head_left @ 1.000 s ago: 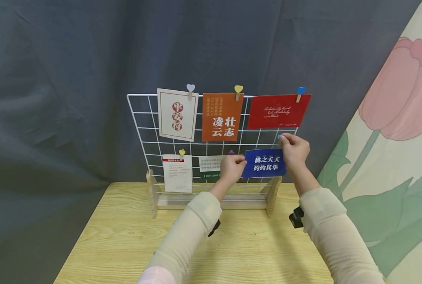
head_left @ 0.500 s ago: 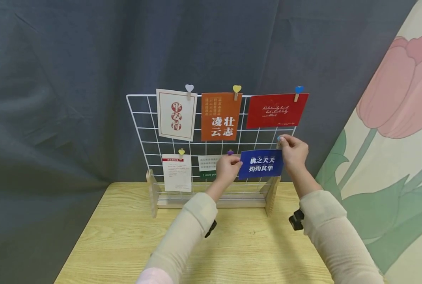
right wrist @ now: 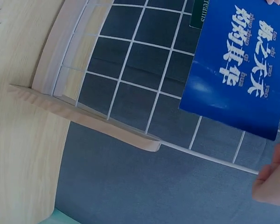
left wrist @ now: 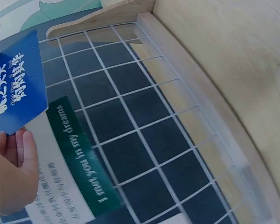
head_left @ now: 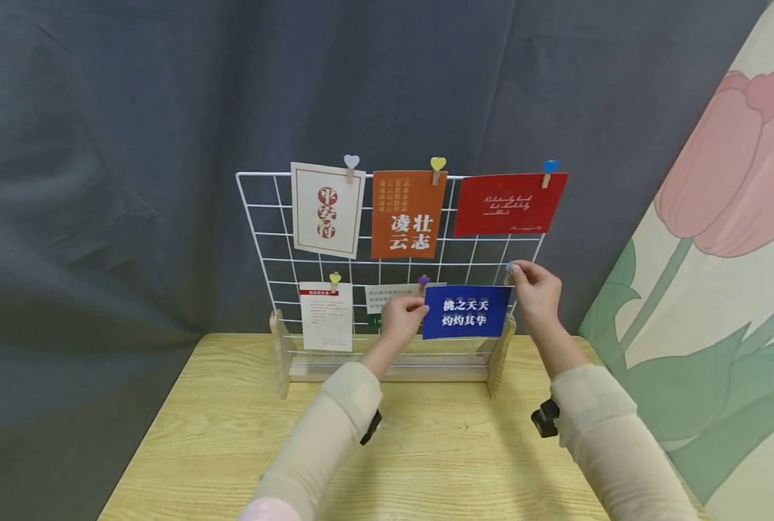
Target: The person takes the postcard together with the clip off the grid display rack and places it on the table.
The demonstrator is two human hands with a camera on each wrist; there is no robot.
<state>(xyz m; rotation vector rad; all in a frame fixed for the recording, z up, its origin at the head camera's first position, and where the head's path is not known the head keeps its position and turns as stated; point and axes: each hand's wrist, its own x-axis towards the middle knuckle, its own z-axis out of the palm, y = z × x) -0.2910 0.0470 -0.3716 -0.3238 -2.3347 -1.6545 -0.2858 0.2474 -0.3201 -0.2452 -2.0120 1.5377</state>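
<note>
The blue card (head_left: 466, 312) is lying right of centre in the head view, level and in front of the grid (head_left: 263, 174); whether it is touching the wires is hard to tell. The left hand (head_left: 402, 318) is pinching its left edge between thumb and fingers. The right hand (head_left: 538, 293) is pinching a pale blue clip (head_left: 510, 267) at the card's upper right corner; whether the clip is biting the card cannot be told.

The blue card and the left hand are partly hiding a green-and-white card (head_left: 380, 295), which is hanging from a purple clip (head_left: 424, 279). Left of that, a white card (head_left: 326, 318) is hanging under a small yellow clip (head_left: 335, 278).

Higher up, three cards are hanging in a row: a cream card (head_left: 327, 210) under a lilac clip (head_left: 351, 161), an orange card (head_left: 408, 210) under a large yellow clip (head_left: 437, 164), and a red card (head_left: 511, 205) under a dark blue clip (head_left: 550, 166).

A wooden base (head_left: 439, 374) is holding the grid upright on the bench (head_left: 439, 449). A grey curtain (head_left: 374, 79) is filling the upper part of the frame, and a pink tulip (head_left: 738, 166) is showing at upper right.
</note>
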